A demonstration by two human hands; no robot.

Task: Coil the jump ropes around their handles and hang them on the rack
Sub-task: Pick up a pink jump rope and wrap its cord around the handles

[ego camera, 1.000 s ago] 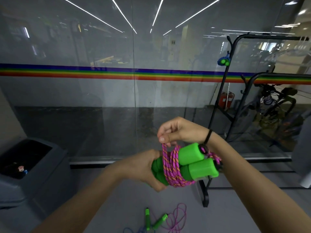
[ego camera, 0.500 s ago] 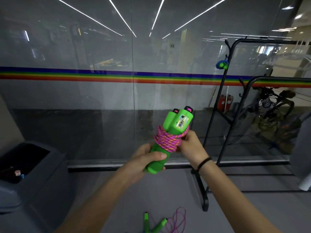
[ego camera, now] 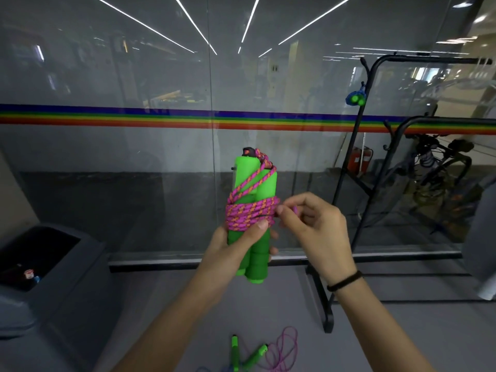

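At centre, near the glass wall | left hand (ego camera: 236, 248) grips upright green handles (ego camera: 253, 210) wound with pink rope (ego camera: 251, 214) | right hand (ego camera: 314, 226) pinches rope end | rack (ego camera: 359, 146) right | another rope (ego camera: 279, 347) on floor

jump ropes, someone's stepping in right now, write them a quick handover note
Left hand: closed around the lower part of the two green handles, held upright.
Right hand: pinching the pink rope at the coil's right side, apparently securing the end.
Done: the rope is coiled around the handles; one coiled blue rope already hangs on the black rack.
Left: finish the end and hang this bundle; then coil and hang the loose ropes on the floor.
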